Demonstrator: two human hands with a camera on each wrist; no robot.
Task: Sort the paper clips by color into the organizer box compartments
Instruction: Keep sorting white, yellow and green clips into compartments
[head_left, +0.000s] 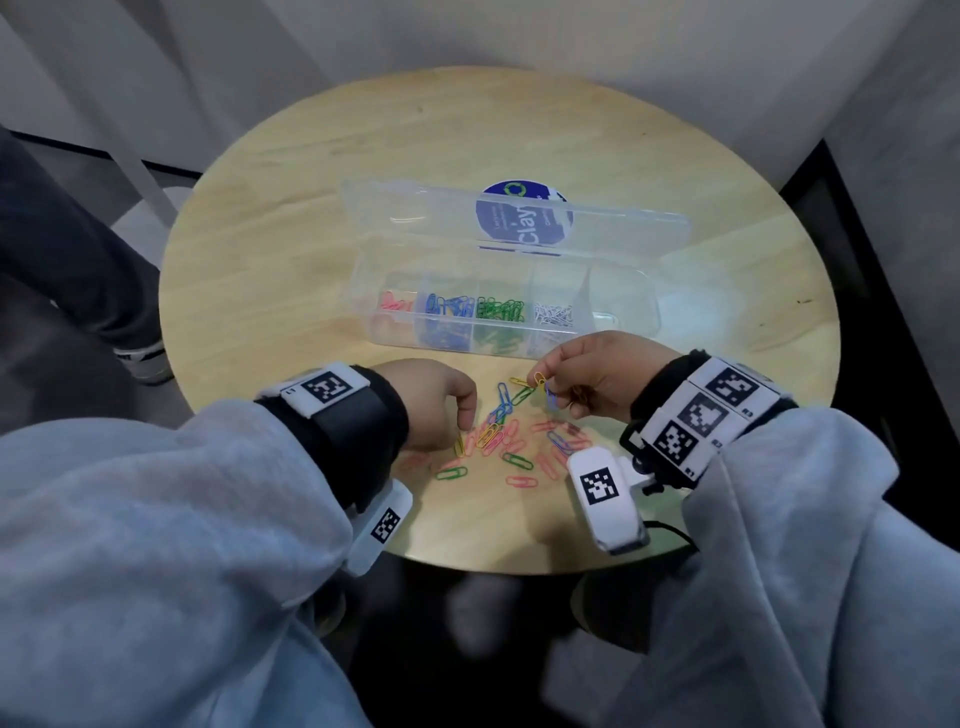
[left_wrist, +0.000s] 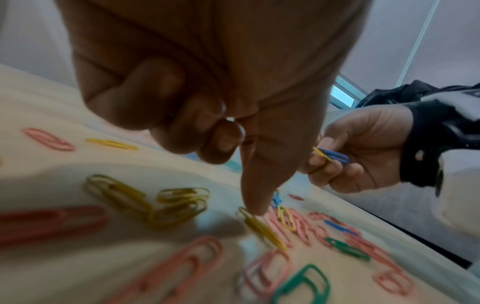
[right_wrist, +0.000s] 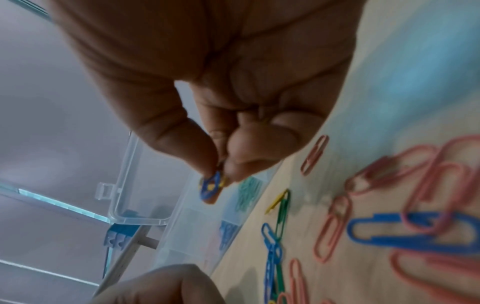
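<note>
We are over a round pale-wood table (head_left: 322, 171) set against grey walls, and the action sits low in the frame, so let's go near to far. Nearest us, bottom centre, lies the loose pile of paper clips (head_left: 511, 441) between the two wrists. We count roughly three green, about four blue, about four yellow on the wood, and pink well ahead with ten or so; overlaps make an exact tally impossible.

Our left hand (head_left: 434, 402) is down on the pile's left edge, index finger extended, its tip pressing one yellow clip (left_wrist: 261, 230) flat, the other fingers curled in and holding nothing. That clip's long axis runs diagonally, from the fingertip toward the lower right of the left wrist view. Our right hand (head_left: 597, 376) hovers just off the table at centre right, thumb and forefinger pinched on a small bundle: a blue clip and yellow clip together (right_wrist: 211, 186).

Further up, mid-frame, the clear organizer box (head_left: 363, 296) lies with its long axis left to right, lid (head_left: 415, 208) thrown open behind. We count five compartments: pink, blue, green, white, and the rightmost one empty. Our judgement: the yellows belong there, and it lies straight up-frame from the right hand, which is clearly the nearer one.
</note>
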